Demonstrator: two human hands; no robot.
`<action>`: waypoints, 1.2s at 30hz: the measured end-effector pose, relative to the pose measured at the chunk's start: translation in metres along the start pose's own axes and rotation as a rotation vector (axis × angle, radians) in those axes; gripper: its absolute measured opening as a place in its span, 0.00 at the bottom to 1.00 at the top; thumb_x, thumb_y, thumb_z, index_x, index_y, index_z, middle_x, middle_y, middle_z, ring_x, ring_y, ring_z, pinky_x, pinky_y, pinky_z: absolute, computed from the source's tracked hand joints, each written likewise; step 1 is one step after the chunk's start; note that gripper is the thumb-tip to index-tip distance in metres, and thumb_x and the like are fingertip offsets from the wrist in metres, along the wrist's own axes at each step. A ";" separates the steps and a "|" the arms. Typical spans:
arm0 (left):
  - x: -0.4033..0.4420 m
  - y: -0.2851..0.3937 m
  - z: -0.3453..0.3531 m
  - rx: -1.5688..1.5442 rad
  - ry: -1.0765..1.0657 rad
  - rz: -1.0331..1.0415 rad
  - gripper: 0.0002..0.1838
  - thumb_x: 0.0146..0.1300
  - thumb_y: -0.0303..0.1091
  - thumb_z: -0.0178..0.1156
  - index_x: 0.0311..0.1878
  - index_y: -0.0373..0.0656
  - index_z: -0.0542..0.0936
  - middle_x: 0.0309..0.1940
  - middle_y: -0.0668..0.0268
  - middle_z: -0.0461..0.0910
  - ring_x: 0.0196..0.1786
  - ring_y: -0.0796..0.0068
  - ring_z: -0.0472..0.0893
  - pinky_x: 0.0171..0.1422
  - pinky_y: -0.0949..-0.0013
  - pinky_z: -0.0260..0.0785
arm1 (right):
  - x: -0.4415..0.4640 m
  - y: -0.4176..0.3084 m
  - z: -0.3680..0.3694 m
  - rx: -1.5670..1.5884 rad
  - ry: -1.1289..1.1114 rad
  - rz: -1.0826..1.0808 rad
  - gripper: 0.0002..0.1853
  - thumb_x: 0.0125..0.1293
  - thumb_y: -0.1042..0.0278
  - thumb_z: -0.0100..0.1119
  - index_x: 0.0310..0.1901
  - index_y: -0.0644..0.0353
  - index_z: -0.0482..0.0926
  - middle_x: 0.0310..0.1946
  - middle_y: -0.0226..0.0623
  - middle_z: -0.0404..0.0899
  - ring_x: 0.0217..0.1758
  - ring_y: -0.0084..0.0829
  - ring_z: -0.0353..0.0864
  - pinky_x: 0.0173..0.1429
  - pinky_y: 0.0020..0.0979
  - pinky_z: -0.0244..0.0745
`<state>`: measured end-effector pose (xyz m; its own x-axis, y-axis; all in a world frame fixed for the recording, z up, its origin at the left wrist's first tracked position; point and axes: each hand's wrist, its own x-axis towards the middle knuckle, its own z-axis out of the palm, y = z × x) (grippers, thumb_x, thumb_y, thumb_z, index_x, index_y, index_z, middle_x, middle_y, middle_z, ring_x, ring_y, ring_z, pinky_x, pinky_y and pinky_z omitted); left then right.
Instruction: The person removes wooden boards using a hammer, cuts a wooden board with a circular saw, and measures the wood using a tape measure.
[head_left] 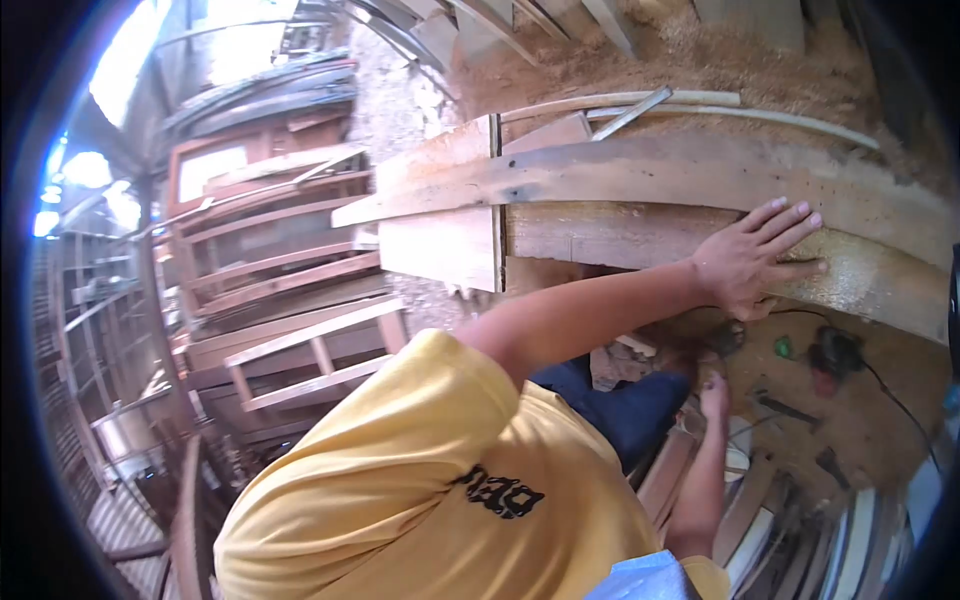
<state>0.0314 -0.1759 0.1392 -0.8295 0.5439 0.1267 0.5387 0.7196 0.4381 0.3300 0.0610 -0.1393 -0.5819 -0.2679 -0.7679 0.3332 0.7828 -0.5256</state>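
My left hand [755, 258] lies palm down across a long wooden plank [640, 165], its fingers spread. Below that plank, a second board [620, 232] runs along the workbench, and its right part [880, 280] looks shiny or dusted. My right hand [714, 396] is low, beside my bent leg in blue jeans [620, 405]. Its fingers look curled, and whatever they may hold is too small to make out. On the ground near it are a dark hammer-like tool [787, 408] and a dark power tool [836, 352] with a cord.
Wooden frames [310, 350] and stacked timber [270, 240] stand at the left. Sawdust [680, 70] covers the ground beyond the plank, with thin strips [630, 112] lying there. Long offcuts [840, 545] lie at the lower right. A small green object [782, 346] sits near the power tool.
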 end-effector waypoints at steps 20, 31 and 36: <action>-0.446 -0.123 -0.158 -0.023 0.387 -1.382 0.72 0.50 0.68 0.74 0.83 0.34 0.42 0.82 0.36 0.41 0.85 0.34 0.39 0.86 0.35 0.32 | -0.064 -0.602 -0.026 -0.920 0.465 -0.495 0.56 0.54 0.68 0.78 0.82 0.43 0.55 0.78 0.46 0.59 0.80 0.55 0.59 0.80 0.52 0.61; -0.406 -0.144 -0.171 -0.398 0.229 -1.774 0.89 0.35 0.74 0.79 0.82 0.27 0.30 0.84 0.37 0.25 0.85 0.35 0.22 0.83 0.30 0.17 | 0.024 -0.643 -0.064 -1.393 0.067 -0.452 0.74 0.44 0.68 0.84 0.86 0.37 0.38 0.76 0.59 0.61 0.77 0.58 0.64 0.80 0.56 0.60; -0.394 -0.152 -0.168 -0.394 0.152 -1.879 0.90 0.32 0.72 0.81 0.82 0.28 0.32 0.84 0.38 0.25 0.86 0.36 0.23 0.84 0.31 0.16 | 0.011 -0.658 -0.084 -1.351 -0.014 -0.610 0.68 0.46 0.71 0.78 0.86 0.43 0.42 0.66 0.60 0.70 0.67 0.60 0.74 0.72 0.54 0.70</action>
<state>0.2518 -0.5720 0.1728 -0.2347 -0.7482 -0.6206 -0.9670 0.1143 0.2279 0.0415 -0.4099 0.2292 -0.3657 -0.7385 -0.5664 -0.8843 0.4655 -0.0360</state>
